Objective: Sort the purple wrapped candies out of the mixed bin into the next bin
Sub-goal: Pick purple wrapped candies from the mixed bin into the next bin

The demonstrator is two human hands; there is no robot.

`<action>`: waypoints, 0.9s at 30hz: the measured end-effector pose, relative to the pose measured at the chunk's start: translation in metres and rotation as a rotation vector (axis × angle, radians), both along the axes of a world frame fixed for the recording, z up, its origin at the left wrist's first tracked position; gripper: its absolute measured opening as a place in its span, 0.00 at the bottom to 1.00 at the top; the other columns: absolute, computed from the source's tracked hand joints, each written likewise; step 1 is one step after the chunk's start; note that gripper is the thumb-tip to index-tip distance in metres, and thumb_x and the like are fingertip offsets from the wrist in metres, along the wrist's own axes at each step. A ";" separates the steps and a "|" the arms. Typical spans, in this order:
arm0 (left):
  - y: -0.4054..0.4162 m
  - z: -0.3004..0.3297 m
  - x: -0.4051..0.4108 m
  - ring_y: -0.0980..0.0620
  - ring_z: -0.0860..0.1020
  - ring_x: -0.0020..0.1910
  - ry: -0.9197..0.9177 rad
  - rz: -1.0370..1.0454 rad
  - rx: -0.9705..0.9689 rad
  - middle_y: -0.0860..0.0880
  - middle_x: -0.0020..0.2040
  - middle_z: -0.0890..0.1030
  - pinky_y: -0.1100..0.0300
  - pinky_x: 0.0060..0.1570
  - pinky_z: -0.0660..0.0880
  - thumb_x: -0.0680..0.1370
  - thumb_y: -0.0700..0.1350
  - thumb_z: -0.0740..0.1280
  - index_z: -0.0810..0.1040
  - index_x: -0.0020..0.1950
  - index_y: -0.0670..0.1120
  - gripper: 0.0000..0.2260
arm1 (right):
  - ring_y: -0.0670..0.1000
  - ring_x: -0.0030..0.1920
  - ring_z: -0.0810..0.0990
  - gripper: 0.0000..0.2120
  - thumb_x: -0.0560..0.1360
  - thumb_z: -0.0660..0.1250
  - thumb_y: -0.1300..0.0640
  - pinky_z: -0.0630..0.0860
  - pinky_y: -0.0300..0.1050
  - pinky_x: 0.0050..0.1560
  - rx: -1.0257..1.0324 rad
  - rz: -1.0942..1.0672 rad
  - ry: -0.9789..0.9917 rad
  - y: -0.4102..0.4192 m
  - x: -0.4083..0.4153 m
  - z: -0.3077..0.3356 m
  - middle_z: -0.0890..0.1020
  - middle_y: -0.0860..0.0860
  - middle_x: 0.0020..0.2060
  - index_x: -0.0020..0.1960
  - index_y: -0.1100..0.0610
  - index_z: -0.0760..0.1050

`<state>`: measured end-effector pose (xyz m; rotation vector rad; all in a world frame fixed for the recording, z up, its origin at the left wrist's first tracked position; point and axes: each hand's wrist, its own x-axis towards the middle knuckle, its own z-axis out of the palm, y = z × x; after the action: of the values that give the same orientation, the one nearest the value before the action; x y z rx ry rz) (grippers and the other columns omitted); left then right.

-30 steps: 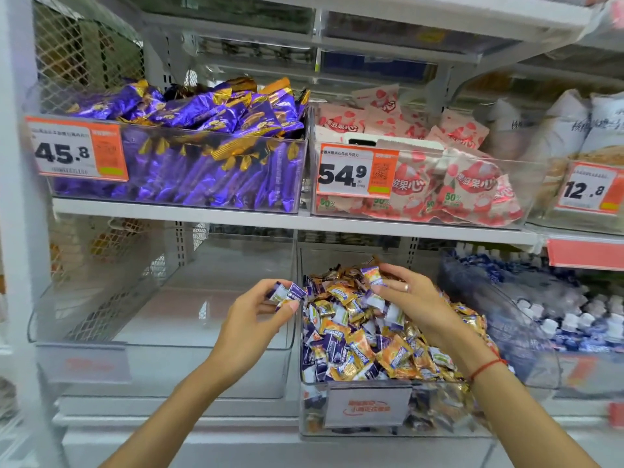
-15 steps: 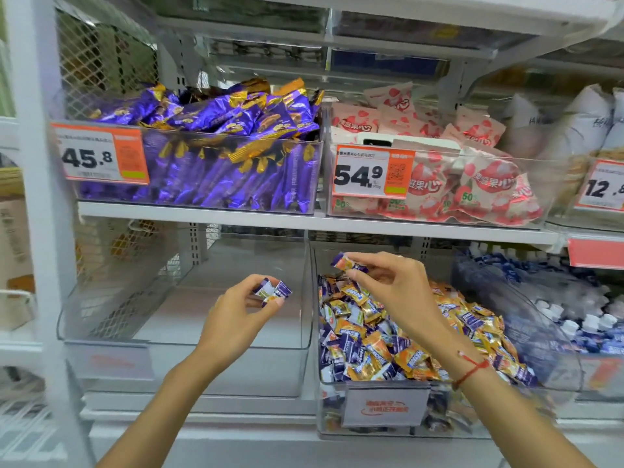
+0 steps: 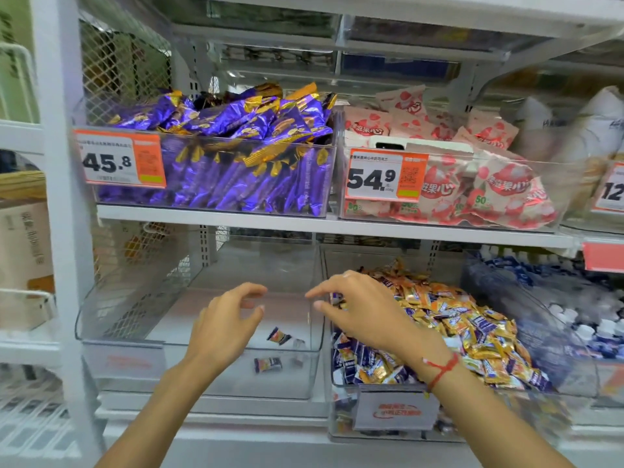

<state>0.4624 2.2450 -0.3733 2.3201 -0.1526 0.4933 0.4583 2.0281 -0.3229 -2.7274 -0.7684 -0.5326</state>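
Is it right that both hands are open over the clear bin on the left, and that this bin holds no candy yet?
Not quite. Both the left hand and the right hand are open, but the clear bin is not without candy: the head view shows at least two purple candies in it, one lower and one higher up near its front wall.

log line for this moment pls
left hand open, empty | right hand open, empty | purple candies in clear bin | mixed bin full

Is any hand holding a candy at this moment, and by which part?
Nothing is held. The left hand and the right hand are both open above the clear plastic bin.
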 end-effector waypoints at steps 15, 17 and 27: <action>-0.162 0.004 -0.011 0.56 0.79 0.53 0.073 -0.475 0.324 0.58 0.55 0.82 0.55 0.54 0.76 0.81 0.53 0.62 0.78 0.62 0.57 0.12 | 0.39 0.42 0.77 0.13 0.74 0.68 0.62 0.77 0.34 0.47 0.036 -0.271 0.485 -0.155 -0.032 -0.009 0.80 0.44 0.52 0.56 0.49 0.80; -0.168 0.001 -0.006 0.57 0.78 0.55 0.085 -0.453 0.343 0.58 0.57 0.81 0.55 0.53 0.76 0.79 0.53 0.64 0.80 0.60 0.57 0.11 | 0.44 0.41 0.77 0.08 0.73 0.71 0.58 0.78 0.46 0.49 0.053 -0.320 0.357 -0.154 -0.030 -0.019 0.81 0.45 0.46 0.49 0.47 0.80; -0.171 0.010 -0.009 0.57 0.75 0.57 -0.103 -0.371 0.405 0.59 0.55 0.80 0.62 0.47 0.68 0.77 0.55 0.68 0.81 0.54 0.56 0.08 | 0.50 0.47 0.75 0.08 0.74 0.72 0.54 0.74 0.46 0.50 -0.059 -0.469 0.427 -0.179 -0.021 -0.023 0.74 0.47 0.44 0.50 0.52 0.74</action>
<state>0.4531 2.0735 -0.3628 2.5704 -0.7796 0.4195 0.4371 1.8492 -0.3459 -2.9244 -0.0390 0.0025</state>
